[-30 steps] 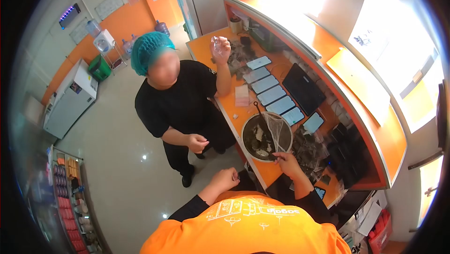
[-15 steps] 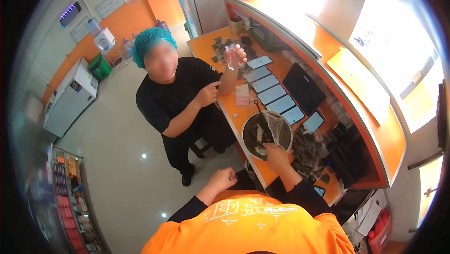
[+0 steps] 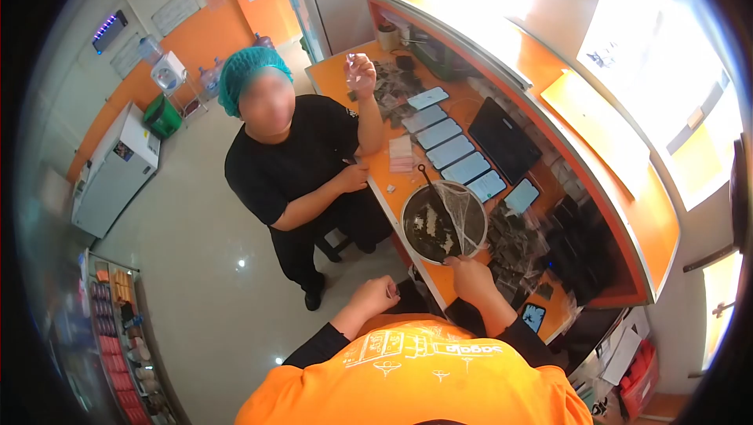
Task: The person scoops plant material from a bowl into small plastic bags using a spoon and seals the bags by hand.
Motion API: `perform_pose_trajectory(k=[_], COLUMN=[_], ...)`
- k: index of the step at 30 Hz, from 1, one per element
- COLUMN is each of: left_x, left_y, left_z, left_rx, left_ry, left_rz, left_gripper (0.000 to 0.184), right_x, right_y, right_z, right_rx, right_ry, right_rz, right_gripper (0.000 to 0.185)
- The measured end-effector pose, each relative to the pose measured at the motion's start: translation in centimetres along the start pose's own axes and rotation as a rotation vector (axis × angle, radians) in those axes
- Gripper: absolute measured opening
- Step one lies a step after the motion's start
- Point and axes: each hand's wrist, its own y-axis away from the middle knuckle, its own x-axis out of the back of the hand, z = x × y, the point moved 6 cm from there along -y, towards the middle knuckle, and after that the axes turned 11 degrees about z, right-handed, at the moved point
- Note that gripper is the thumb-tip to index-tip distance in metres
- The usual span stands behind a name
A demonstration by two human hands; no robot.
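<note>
A round metal pot point(image 3: 405, 225) stands near the counter's front edge. Dark contents with pale clumps fill it. A dark long-handled utensil point(image 3: 434, 188) leans inside, and clear plastic point(image 3: 468, 209) lies over the right part. My right hand point(image 3: 475, 282) is at the pot's near rim, fingers pinched together around something small and dark that I cannot make out. My left hand point(image 3: 374, 298) is curled closed in front of my body, off the counter; whatever may be in it is too small to name.
A co-worker point(image 3: 294, 162) in a hair net sits at the left, one hand raised with clear plastic. Several phones point(image 3: 445, 138), a black laptop point(image 3: 504, 142), a paper stack point(image 3: 401, 155) and dark small packets point(image 3: 514, 248) lie on the counter point(image 3: 380, 166). A raised ledge borders the far side.
My right hand has drawn back from over the pot to its near rim. The co-worker's raised hand moved left, and the other hand dropped lower. My left hand stays about the same.
</note>
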Motion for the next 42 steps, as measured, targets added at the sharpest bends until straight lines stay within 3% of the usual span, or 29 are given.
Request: perform_pose_trajectory(k=[5,11,14,21,27,42], left_x=[-0.1,-0.3,-0.1,1.3,3.9,3.5], left_y=[0.1,0.2,0.1,-0.7,-3.3,-10.3], left_z=[-0.1,-1.3,-1.1,0.8,4.8,9.4], left_rx=[-0.016,0.034,0.045,0.003,-0.229,-0.434], left_ry=[-0.009,0.021,0.028,-0.011,-0.052,-0.055], left_rz=[0.014,0.027,0.026,0.099,0.335,0.454], left_gripper=[0.025,0.024,0.025,0.024,0.026,0.022], right_x=[-3.3,-5.0,-4.2,-3.4,-2.7,2.8], right_y=[-1.8,-2.1,-2.1,-1.4,-0.6,0.2], right_z=[3.1,6.3,6.6,8.0,9.0,8.5], right_rx=[-0.07,-0.425,-0.514,-0.521,-0.459,-0.434], right_ry=[-0.238,-0.777,-0.775,-0.903,-0.895,-0.897], right_rz=[0.009,-0.087,-0.17,-0.075,0.005,0.114], right_gripper=[0.034,0.034,0.036,0.036,0.035,0.033])
